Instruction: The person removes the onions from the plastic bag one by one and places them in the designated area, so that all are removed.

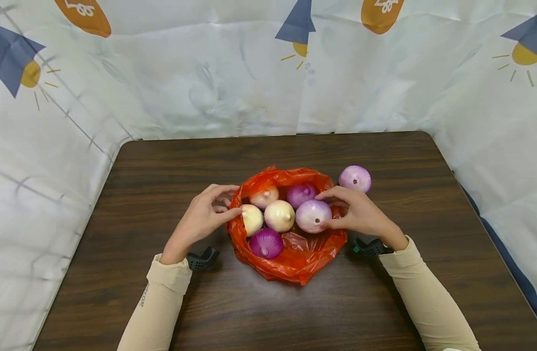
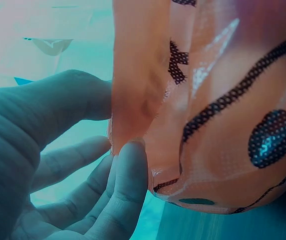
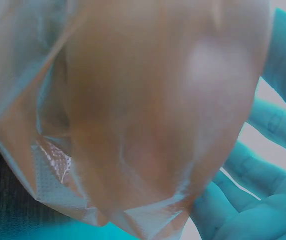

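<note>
An orange-red plastic bag (image 1: 303, 253) stands wide open at the middle of the table, with several onions in it. At its left rim, my left hand (image 1: 205, 214) pinches the plastic, and the left wrist view shows the bag's edge (image 2: 133, 75) between thumb and fingers. My right hand (image 1: 358, 210) reaches over the right rim and holds a pale purple onion (image 1: 313, 216) by thumb and forefinger. Its other fingers (image 3: 255, 165) lie outside the bag. Beside that onion sit a yellowish-white onion (image 1: 279, 216) and a dark purple onion (image 1: 266, 243).
Behind the right hand, another light purple onion (image 1: 355, 179) rests on the dark wooden table (image 1: 171, 165), outside the bag. A white printed curtain (image 1: 233, 87) hangs beyond the table's back edge and along both sides.
</note>
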A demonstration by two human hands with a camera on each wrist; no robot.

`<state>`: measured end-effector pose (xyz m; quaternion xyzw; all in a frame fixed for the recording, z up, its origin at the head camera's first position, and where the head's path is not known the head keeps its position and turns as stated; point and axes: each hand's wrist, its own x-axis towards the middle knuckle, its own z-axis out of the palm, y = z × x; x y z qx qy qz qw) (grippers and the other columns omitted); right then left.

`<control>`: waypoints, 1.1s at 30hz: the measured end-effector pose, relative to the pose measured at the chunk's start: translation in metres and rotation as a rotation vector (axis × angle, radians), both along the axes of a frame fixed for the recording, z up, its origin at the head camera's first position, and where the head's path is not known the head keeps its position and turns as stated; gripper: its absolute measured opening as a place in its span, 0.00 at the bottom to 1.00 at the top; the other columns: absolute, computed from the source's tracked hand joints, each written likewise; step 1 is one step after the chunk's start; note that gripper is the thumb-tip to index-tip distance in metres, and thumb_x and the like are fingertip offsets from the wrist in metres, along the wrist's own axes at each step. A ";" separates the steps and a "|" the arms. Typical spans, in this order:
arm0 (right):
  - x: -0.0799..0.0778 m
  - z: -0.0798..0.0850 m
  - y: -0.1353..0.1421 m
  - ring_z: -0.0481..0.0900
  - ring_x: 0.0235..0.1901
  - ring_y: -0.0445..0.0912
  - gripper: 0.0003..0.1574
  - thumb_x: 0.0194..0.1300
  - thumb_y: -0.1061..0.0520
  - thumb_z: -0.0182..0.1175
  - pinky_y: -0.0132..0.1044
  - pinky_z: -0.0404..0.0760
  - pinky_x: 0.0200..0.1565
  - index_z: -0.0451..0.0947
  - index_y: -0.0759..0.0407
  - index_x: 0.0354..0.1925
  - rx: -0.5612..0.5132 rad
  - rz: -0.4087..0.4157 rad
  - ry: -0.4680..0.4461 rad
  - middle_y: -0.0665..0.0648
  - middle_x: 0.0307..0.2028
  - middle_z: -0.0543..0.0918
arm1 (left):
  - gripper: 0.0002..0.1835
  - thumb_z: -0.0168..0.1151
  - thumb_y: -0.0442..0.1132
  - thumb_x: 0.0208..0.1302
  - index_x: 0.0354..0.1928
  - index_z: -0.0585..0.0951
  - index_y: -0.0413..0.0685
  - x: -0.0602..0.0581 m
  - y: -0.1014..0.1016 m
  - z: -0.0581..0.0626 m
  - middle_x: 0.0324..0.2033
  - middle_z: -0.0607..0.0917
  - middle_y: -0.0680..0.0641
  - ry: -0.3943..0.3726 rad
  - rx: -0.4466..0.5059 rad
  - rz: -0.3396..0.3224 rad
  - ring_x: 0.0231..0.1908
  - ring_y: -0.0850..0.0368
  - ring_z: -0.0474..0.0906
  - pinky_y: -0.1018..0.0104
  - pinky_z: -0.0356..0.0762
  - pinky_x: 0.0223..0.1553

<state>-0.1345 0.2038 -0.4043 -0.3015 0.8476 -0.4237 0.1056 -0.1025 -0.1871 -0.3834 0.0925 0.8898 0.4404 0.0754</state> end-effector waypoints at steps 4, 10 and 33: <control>0.002 0.003 0.000 0.84 0.56 0.46 0.33 0.55 0.59 0.79 0.41 0.86 0.60 0.81 0.53 0.59 -0.026 -0.007 0.013 0.54 0.55 0.85 | 0.28 0.74 0.45 0.64 0.66 0.79 0.52 0.000 0.000 -0.001 0.54 0.81 0.46 0.013 0.007 -0.001 0.47 0.53 0.81 0.62 0.88 0.52; 0.005 0.008 -0.001 0.83 0.54 0.40 0.34 0.54 0.62 0.80 0.35 0.85 0.59 0.81 0.56 0.59 -0.082 -0.021 0.013 0.56 0.55 0.84 | 0.28 0.74 0.46 0.64 0.66 0.79 0.52 0.001 0.000 -0.001 0.54 0.81 0.46 0.012 0.001 -0.002 0.47 0.53 0.81 0.59 0.88 0.53; 0.013 0.025 0.005 0.82 0.54 0.33 0.40 0.47 0.68 0.81 0.26 0.81 0.60 0.80 0.58 0.60 -0.232 -0.115 0.029 0.54 0.56 0.82 | 0.29 0.75 0.46 0.64 0.66 0.79 0.51 0.000 0.002 -0.001 0.54 0.81 0.46 0.008 -0.018 -0.007 0.46 0.53 0.82 0.61 0.88 0.53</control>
